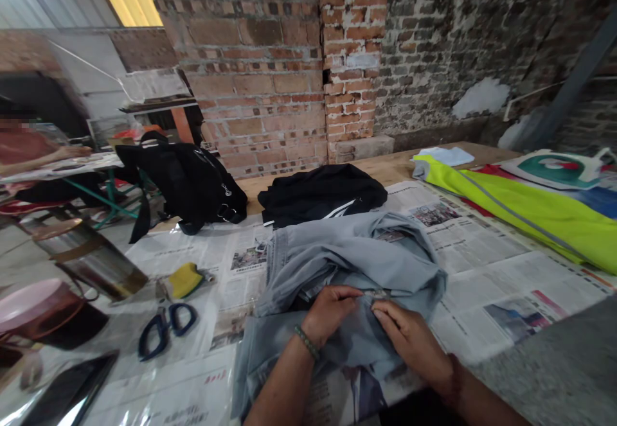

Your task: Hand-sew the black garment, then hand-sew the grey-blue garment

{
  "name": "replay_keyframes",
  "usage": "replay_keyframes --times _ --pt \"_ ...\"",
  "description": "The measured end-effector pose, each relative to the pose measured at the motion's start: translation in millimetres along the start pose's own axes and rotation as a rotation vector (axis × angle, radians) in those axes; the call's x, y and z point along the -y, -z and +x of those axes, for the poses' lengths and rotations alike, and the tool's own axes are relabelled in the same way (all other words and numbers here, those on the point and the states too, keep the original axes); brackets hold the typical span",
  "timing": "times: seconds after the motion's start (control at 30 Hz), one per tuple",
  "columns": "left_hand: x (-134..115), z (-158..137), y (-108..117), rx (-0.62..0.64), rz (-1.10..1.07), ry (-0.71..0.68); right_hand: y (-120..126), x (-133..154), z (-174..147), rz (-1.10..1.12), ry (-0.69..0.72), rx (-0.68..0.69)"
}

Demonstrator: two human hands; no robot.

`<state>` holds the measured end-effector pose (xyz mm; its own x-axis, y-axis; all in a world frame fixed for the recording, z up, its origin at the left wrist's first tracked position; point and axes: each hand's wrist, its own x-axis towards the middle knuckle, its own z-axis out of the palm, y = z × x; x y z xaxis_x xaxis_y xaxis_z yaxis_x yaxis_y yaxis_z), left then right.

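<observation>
A light grey garment [337, 246] lies bunched on the newspaper in front of me, its folds looped into a rough ring. My left hand [332, 313], with a green bead bracelet at the wrist, pinches the near part of the cloth. Close by on the right, my right hand [405, 329] grips the same fabric, fingers bent; a dark red bracelet circles that wrist. Between the fingertips the cloth is drawn together, and any small thing there is too blurred to make out.
Scissors [166, 326], a yellow-green sponge-like piece [186, 280], a metal flask [91, 259], a lidded cup [48, 317] and a phone [72, 390] are on the left. Behind lie a black bag [187, 182] and black clothing [322, 195]. An iron [554, 169] and a yellow vest [520, 207] are right. A person [33, 150] sits far left.
</observation>
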<state>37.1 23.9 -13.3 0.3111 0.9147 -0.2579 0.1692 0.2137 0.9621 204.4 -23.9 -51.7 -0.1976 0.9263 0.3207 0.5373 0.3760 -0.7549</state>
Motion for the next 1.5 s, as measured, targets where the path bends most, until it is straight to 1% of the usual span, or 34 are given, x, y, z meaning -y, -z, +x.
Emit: replay_keyframes --times 0.3,0.5,0.63,0.8,0.9,0.97,1.13,1.4,1.5 --pt "-2 0 -1 -0.01 0.05 0.004 -1 2 0 -0.084 0.028 -0.052" --pt "-2 -1 0 0.002 0.08 -0.024 -2 1 1 -0.092 0.016 -0.022" --pt "-1 1 -1 -0.028 0.188 -0.102 -3 1 2 -0.096 0.003 -0.015" --pt "-1 2 -5 -0.13 0.362 -0.261 -5 1 4 -0.109 -0.008 -0.014" --pt "-4 0 -7 -0.161 0.447 -0.361 -6 -2 4 -0.128 -0.005 0.003" --pt "-7 -2 -8 -0.179 0.489 -0.399 -7 -4 4 -0.147 -0.004 0.008" --pt "-11 -5 -9 -0.159 0.51 -0.412 -9 -5 6 -0.188 -0.024 0.036" --pt "-6 -2 -8 -0.155 0.448 -0.39 -14 -3 9 -0.193 -0.007 -0.035" --pt "-6 -2 -9 -0.135 0.456 -0.387 -15 -3 11 -0.175 -0.011 -0.03"
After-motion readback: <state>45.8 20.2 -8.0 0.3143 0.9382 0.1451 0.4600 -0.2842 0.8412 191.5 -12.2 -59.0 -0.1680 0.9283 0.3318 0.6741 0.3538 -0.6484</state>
